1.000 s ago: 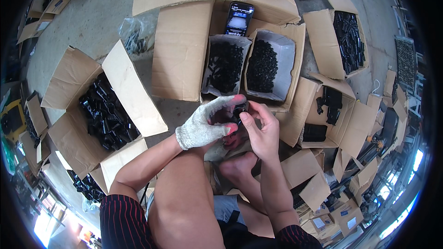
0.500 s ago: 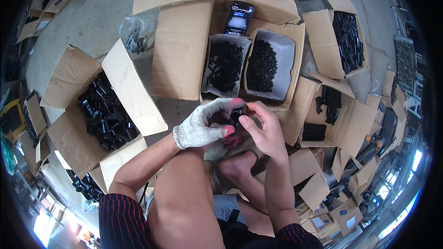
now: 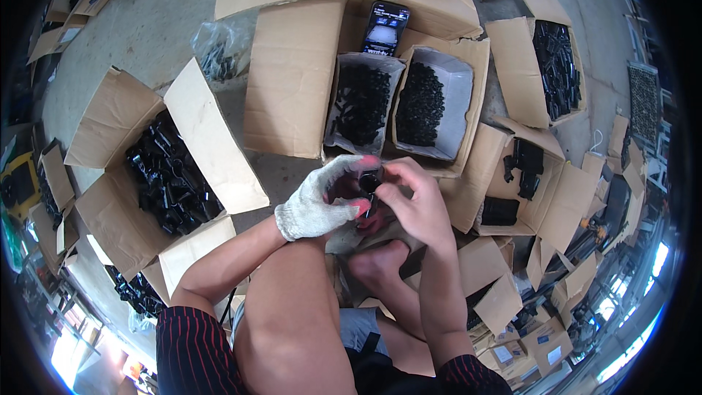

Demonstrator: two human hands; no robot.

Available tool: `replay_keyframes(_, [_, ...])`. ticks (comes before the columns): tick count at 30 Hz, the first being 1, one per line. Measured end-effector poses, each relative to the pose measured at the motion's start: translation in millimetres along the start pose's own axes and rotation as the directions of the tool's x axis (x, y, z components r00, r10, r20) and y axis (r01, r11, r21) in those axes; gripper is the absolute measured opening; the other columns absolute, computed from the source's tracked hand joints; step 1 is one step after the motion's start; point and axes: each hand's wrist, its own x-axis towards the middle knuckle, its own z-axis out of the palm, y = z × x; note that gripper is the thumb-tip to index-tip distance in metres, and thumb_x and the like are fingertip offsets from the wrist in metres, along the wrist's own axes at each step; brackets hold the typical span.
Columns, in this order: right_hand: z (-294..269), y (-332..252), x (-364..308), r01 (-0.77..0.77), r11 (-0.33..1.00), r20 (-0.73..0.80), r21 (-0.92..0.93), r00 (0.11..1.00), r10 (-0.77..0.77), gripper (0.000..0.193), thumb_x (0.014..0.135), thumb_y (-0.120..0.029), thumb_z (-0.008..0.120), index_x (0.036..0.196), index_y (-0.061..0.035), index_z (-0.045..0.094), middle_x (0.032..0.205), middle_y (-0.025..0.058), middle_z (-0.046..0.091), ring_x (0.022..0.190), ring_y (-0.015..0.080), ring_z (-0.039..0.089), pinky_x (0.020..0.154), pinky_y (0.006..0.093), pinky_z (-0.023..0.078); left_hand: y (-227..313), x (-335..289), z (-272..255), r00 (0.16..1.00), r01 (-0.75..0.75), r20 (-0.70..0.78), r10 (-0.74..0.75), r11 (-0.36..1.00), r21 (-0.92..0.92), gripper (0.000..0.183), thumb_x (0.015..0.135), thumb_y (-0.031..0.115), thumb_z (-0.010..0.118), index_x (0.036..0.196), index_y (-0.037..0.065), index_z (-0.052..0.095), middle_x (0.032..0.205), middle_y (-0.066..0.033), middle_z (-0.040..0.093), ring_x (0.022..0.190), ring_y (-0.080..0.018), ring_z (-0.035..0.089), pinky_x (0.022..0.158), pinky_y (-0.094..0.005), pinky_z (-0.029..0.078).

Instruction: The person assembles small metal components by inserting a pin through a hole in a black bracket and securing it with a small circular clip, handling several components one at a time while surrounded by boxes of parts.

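My left hand [image 3: 325, 197], in a grey knit glove with red fingertips, is curled round a small glossy black part [image 3: 371, 181]. Bare and bent over the same piece from the other side, my right hand [image 3: 418, 201] pinches it with thumb and fingers. The fingers cover much of the part, so its exact kind does not show. Just beyond my hands stand two grey-lined trays: the left tray [image 3: 395, 77] bears small black pieces [image 3: 363, 106], the right tray [image 3: 457, 95] small round black pieces [image 3: 420, 106]. Both sit inside an open cardboard box [image 3: 292, 77].
A phone [image 3: 385, 28] with a lit screen leans behind the trays. To the left, an open carton [image 3: 110, 205] holds many glossy black parts [image 3: 172, 175]. More cartons of black parts stand at right, including one box [image 3: 512, 66] and another [image 3: 567, 190]. A clear plastic bag [image 3: 219, 51] lies on the floor.
My right hand has turned slightly, and its fingers have shifted a little to the left on the black part. My left hand keeps its hold, almost unmoved. The view has shifted slightly.
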Motion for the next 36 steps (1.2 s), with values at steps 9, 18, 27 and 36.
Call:
replay_keyframes(9, [45.1, 36.5, 121.3, 0.076, 0.855, -0.118, -0.513, 0.980, -0.158, 0.010, 0.093, -0.012, 0.068, 0.097, -0.0032, 0.072, 0.095, 0.0193, 0.072, 0.093, 0.0416, 0.069, 0.082, 0.0491, 0.055, 2.2, -20.7, -8.5, 0.959, -0.058, -0.280, -0.046, 0.934, -0.353, 0.074, 0.086, 0.002, 0.080, 0.150, 0.006, 0.043, 0.127, -0.0078, 0.059, 0.112, -0.0289, 0.067, 0.098, -0.0417, 0.056])
replay_keyframes(18, [78.8, 65.9, 169.8, -0.049, 0.704, -0.078, -0.708, 0.997, -0.010, 0.022, 0.088, 0.004, 0.052, 0.101, -0.0010, 0.069, 0.103, 0.0269, 0.071, 0.100, 0.0474, 0.067, 0.086, 0.0558, 0.055, 2.8, -15.6, -13.2, 0.953, -0.035, -0.297, -0.061, 0.952, -0.306, 0.072, 0.088, 0.002, 0.078, 0.149, 0.007, 0.042, 0.131, -0.0091, 0.056, 0.111, -0.0284, 0.067, 0.096, -0.0412, 0.057])
replay_keyframes(27, [51.2, 13.7, 79.1, 0.072, 0.987, -0.352, 0.145, 0.936, -0.016, 0.017, 0.094, -0.004, 0.073, 0.109, 0.0026, 0.074, 0.096, 0.0061, 0.074, 0.082, 0.0087, 0.065, 0.074, 0.0236, 0.052, 9.0, -6.9, -12.0, 0.922, -0.139, -0.387, 0.015, 0.945, -0.295, 0.074, 0.090, 0.003, 0.076, 0.154, 0.008, 0.038, 0.134, -0.0113, 0.058, 0.113, -0.0281, 0.066, 0.099, -0.0421, 0.056])
replay_keyframes(36, [36.5, -11.2, 14.0, -0.054, 0.985, -0.213, 0.163, 0.973, 0.088, 0.015, 0.092, -0.003, 0.076, 0.107, 0.0006, 0.077, 0.090, 0.0027, 0.076, 0.075, 0.0038, 0.063, 0.069, 0.0196, 0.050, 21.0, 2.9, -2.3, 0.947, -0.113, -0.312, 0.076, 0.988, -0.102, 0.069, 0.088, -0.004, 0.074, 0.151, 0.006, 0.046, 0.130, -0.0074, 0.061, 0.108, -0.0136, 0.061, 0.094, -0.0291, 0.051])
